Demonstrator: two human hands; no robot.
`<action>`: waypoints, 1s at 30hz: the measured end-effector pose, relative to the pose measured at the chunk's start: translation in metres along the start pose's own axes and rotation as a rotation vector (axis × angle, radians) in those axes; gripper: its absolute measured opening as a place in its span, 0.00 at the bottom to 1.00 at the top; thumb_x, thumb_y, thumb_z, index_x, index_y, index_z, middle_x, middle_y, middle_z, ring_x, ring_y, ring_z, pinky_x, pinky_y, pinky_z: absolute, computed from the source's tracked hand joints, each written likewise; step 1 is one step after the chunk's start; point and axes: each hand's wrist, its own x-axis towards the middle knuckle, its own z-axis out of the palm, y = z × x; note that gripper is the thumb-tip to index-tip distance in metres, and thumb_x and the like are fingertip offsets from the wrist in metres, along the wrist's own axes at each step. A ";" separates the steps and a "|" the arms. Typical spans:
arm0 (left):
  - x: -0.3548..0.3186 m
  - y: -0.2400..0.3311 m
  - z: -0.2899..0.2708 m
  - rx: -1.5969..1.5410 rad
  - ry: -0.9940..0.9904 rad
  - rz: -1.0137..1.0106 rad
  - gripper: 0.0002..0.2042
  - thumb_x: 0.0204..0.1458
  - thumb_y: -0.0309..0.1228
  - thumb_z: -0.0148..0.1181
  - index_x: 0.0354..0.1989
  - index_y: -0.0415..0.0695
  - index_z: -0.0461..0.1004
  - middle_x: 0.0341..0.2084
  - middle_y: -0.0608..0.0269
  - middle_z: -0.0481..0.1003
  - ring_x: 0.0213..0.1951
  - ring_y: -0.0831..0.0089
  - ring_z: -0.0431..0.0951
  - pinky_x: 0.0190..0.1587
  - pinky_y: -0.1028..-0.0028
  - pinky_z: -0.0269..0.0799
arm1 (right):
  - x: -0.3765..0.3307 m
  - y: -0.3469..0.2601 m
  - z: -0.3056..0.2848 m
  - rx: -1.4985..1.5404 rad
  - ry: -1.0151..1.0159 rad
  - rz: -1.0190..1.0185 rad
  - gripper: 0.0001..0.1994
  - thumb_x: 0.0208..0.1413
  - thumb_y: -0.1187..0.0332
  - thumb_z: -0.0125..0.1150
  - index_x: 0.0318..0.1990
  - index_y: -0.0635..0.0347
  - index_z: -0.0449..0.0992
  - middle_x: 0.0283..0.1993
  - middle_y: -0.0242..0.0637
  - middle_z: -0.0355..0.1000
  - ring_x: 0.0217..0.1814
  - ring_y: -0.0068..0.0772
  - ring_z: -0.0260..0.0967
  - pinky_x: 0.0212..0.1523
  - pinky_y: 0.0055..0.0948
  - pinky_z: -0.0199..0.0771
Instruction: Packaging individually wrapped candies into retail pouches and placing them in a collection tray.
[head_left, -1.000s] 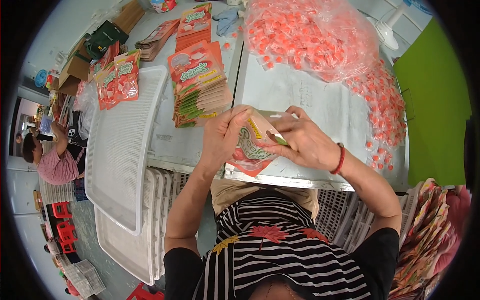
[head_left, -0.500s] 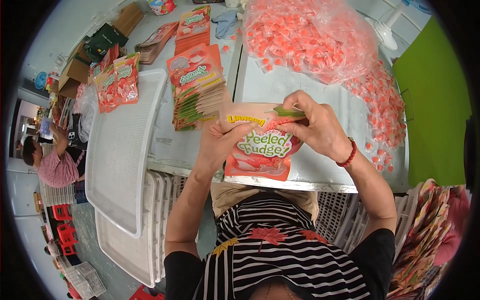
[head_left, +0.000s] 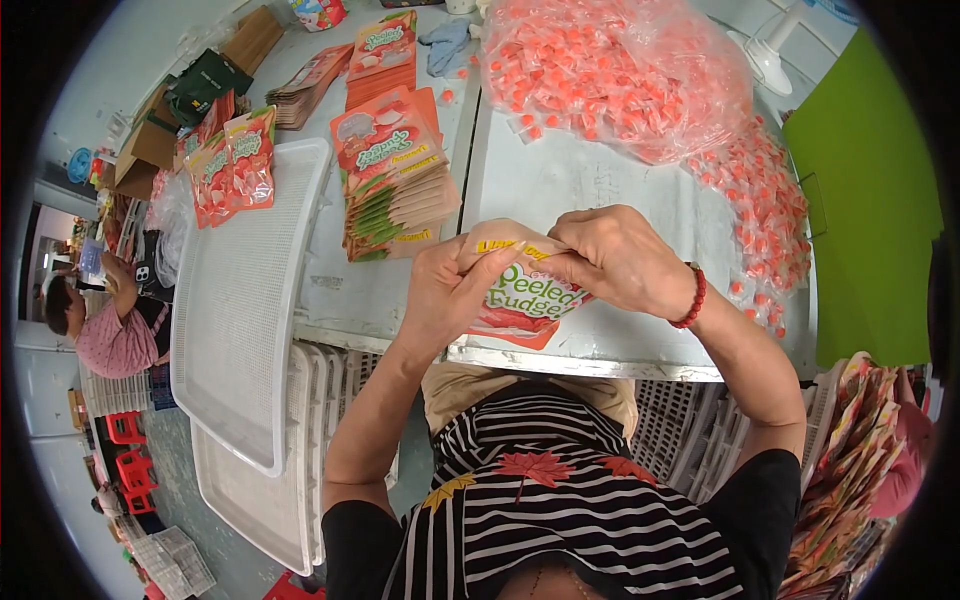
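A pink-and-red candy pouch (head_left: pixel 520 322) hangs between my hands over the table's front edge, its printed front facing me. My left hand (head_left: pixel 442 292) is closed on the upper left of the pouch, thumb on the front. At its top right corner, my right hand (head_left: pixel 628 262) pinches the edge with fingers bent; a red bead bracelet circles that wrist. The pouch's upper edge is bowed and partly covered by my fingers, so whether its mouth is parted cannot be seen. Left of my hands lies a fanned stack of similar flat pouches (head_left: pixel 385 150).
A big clear bag of wrapped pink candies (head_left: pixel 620 75) sits at the far right, with loose candies (head_left: pixel 755 220) spilling beside it. White mesh trays (head_left: pixel 245 310) stand at the left, filled pouches (head_left: pixel 248 160) on one. A green panel (head_left: pixel 865 200) borders the right. A person (head_left: pixel 115 325) works far left.
Both hands have drawn closer together, and the pouch's top edge has bent and tipped, covering more of its front. My right hand has shifted slightly down.
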 end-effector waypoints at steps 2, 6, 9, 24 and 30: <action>-0.001 -0.004 -0.004 0.017 -0.001 -0.031 0.09 0.58 0.29 0.56 0.39 0.35 0.78 0.24 0.72 0.75 0.27 0.89 0.68 0.28 0.84 0.66 | 0.001 -0.001 0.000 -0.016 -0.010 -0.003 0.13 0.51 0.64 0.62 0.25 0.67 0.74 0.24 0.46 0.70 0.27 0.53 0.69 0.28 0.42 0.67; 0.001 -0.005 -0.014 0.002 0.075 -0.019 0.09 0.57 0.28 0.57 0.38 0.35 0.78 0.22 0.73 0.74 0.24 0.89 0.67 0.25 0.84 0.64 | -0.004 0.006 0.005 0.075 -0.050 0.036 0.12 0.50 0.64 0.63 0.26 0.67 0.74 0.24 0.47 0.70 0.27 0.53 0.69 0.28 0.42 0.67; -0.001 -0.005 -0.017 0.029 0.048 -0.086 0.08 0.56 0.28 0.58 0.37 0.35 0.78 0.22 0.72 0.75 0.23 0.90 0.68 0.23 0.84 0.64 | -0.010 0.007 0.007 0.077 -0.035 0.049 0.11 0.49 0.66 0.64 0.28 0.67 0.74 0.25 0.48 0.70 0.27 0.53 0.69 0.29 0.41 0.67; -0.001 -0.028 -0.056 0.464 0.369 0.313 0.48 0.38 0.36 0.74 0.65 0.38 0.49 0.61 0.50 0.56 0.61 0.62 0.60 0.63 0.65 0.54 | 0.012 -0.023 -0.010 0.585 0.025 0.264 0.09 0.57 0.71 0.60 0.40 0.68 0.75 0.29 0.36 0.76 0.29 0.21 0.72 0.32 0.23 0.72; 0.000 -0.039 -0.006 0.361 0.285 0.171 0.54 0.36 0.36 0.74 0.67 0.33 0.39 0.66 0.39 0.45 0.68 0.48 0.45 0.67 0.59 0.46 | 0.057 -0.047 0.016 0.991 0.116 0.258 0.10 0.59 0.73 0.58 0.45 0.69 0.74 0.37 0.32 0.76 0.38 0.16 0.69 0.42 0.18 0.70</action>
